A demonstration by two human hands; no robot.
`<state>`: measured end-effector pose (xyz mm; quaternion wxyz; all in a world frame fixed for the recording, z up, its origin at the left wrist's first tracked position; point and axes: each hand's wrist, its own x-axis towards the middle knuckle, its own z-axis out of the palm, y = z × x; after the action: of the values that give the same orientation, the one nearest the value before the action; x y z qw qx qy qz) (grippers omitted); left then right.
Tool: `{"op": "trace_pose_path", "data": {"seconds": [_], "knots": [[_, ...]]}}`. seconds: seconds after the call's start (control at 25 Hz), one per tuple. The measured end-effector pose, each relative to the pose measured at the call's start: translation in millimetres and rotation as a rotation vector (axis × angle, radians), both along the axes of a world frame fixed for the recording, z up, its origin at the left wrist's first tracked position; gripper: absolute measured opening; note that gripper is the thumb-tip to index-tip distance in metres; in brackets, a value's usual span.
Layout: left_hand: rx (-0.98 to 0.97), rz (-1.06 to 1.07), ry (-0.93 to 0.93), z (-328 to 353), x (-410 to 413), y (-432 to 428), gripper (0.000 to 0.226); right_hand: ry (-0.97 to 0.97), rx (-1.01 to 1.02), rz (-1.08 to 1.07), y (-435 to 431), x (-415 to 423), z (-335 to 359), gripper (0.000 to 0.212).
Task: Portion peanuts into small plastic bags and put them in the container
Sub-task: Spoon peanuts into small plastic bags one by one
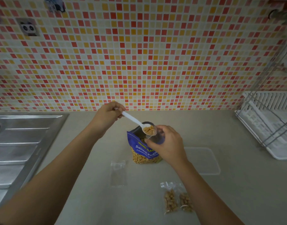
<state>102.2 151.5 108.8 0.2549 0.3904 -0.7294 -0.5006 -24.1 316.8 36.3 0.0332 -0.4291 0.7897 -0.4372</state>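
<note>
A blue salted-peanut pouch (140,147) stands open in the middle of the counter. My left hand (107,113) grips the handle of a white plastic spoon (133,120) whose bowl is full of peanuts, held over the pouch's mouth. My right hand (166,143) pinches a small clear plastic bag (155,138) open right beside the spoon's bowl. Two filled small bags of peanuts (177,200) lie near the front. An empty small bag (118,173) lies flat left of them. A clear plastic container (206,161) sits right of the pouch, partly hidden by my right wrist.
A steel sink with its draining board (20,143) fills the left side. A white dish rack with a wire frame (269,125) stands at the right. A mosaic-tiled wall (139,54) closes off the back of the counter.
</note>
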Motion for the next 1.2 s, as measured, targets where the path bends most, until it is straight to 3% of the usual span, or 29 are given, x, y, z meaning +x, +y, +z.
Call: {"op": "trace_pose_path", "data": {"seconds": [0.2, 0.28, 0.36, 0.52, 0.68, 0.8, 0.88, 1.2], "knots": [[-0.564, -0.284, -0.218, 57.1, -27.9, 31.0, 0.017, -0.138, -0.129, -0.078, -0.7, 4.5, 3.0, 0.051], [-0.681, -0.319, -0.248, 74.8, -31.9, 38.2, 0.018, -0.202, -0.175, -0.083, -1.0, 5.2, 3.8, 0.048], [-0.664, -0.25, -0.217, 84.2, -25.7, 32.7, 0.018, -0.267, -0.201, -0.093, 0.5, 3.9, 3.9, 0.049], [-0.423, -0.007, -0.141, 59.8, -1.0, 6.2, 0.018, -0.386, -0.243, -0.1, 11.8, -6.2, -2.4, 0.049], [-0.59, -0.178, -0.44, -7.3, -16.6, 27.4, 0.024, -0.627, -0.255, -0.095, 18.3, -19.5, -21.7, 0.048], [-0.712, -0.271, -0.625, -36.9, -36.0, 46.4, 0.027, -0.668, -0.26, -0.092, 16.8, -24.7, -29.2, 0.052], [-0.686, -0.28, -0.672, -42.8, -47.2, 52.8, 0.026, -0.674, -0.274, -0.088, 16.3, -26.8, -29.6, 0.045], [-0.356, -0.133, -0.514, -41.2, -58.7, 53.9, 0.027, -0.665, -0.273, -0.063, 17.6, -27.4, -33.9, 0.042]]}}
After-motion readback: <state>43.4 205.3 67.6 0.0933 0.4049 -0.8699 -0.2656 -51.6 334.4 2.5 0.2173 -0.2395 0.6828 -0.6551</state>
